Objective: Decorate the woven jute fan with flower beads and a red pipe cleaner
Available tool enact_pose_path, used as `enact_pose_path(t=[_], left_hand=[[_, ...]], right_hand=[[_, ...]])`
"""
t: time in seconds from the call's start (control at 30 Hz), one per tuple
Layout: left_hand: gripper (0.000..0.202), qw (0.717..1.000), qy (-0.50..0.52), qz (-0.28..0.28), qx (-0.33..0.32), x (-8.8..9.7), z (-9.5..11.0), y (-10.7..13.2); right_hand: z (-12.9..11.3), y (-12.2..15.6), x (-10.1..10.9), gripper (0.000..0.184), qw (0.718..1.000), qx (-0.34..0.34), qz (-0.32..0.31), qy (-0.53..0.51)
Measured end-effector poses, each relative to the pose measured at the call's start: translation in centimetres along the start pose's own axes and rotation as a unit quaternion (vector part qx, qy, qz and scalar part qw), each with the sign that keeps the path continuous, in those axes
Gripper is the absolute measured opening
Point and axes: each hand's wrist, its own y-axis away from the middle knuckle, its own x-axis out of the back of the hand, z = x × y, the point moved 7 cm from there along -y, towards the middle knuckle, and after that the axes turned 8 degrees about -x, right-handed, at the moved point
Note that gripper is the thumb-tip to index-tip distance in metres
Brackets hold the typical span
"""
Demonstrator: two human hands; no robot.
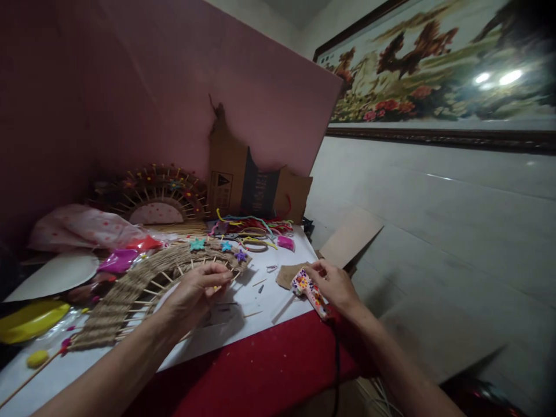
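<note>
My left hand rests with curled fingers on the right end of a half-round piece woven of jute rope over wooden sticks, which carries small coloured star shapes. My right hand lies at the table's right edge and grips a glue gun with a flowered pattern, its black cord running down off the red cloth. A scrap of brown cardboard lies just under the gun's nozzle.
A finished woven fan stands against the pink wall beside a cardboard box. Coloured pipe cleaners, a white paper plate, a yellow object, pink packets and loose sticks lie on the white sheet. A framed picture hangs at right.
</note>
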Motion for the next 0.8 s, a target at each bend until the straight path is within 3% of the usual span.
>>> enact_pose_path(t=[0.1,0.27,0.37,0.5,0.67,0.8], left_hand=[[0.018,1.000,-0.005,0.013,-0.010,0.1,0.1,-0.1],[0.005,1.000,-0.003,0.024,-0.013,-0.3,0.4,0.1],[0.001,0.999,0.003,0.030,-0.016,-0.1,0.6,0.2],[0.011,0.999,0.009,0.049,-0.020,0.5,0.7,0.0],[0.020,0.999,0.000,0.047,-0.013,0.7,0.5,-0.2],[0.028,0.998,-0.025,0.045,-0.018,0.5,0.5,-0.1]], right_hand=[[2.3,1.2,-1.6,0.032,0.999,-0.035,-0.005,0.013],[2.9,2.2,-3.6,0.044,0.999,-0.028,-0.003,0.024],[2.5,2.1,-3.8,0.039,1.000,-0.008,-0.005,0.011],[2.1,2.1,-3.0,0.036,0.999,0.012,0.000,-0.037],[2.8,1.8,-2.8,0.037,0.995,0.002,0.000,-0.100],[4.1,0.9,-3.4,0.033,0.972,-0.039,-0.028,-0.229]])
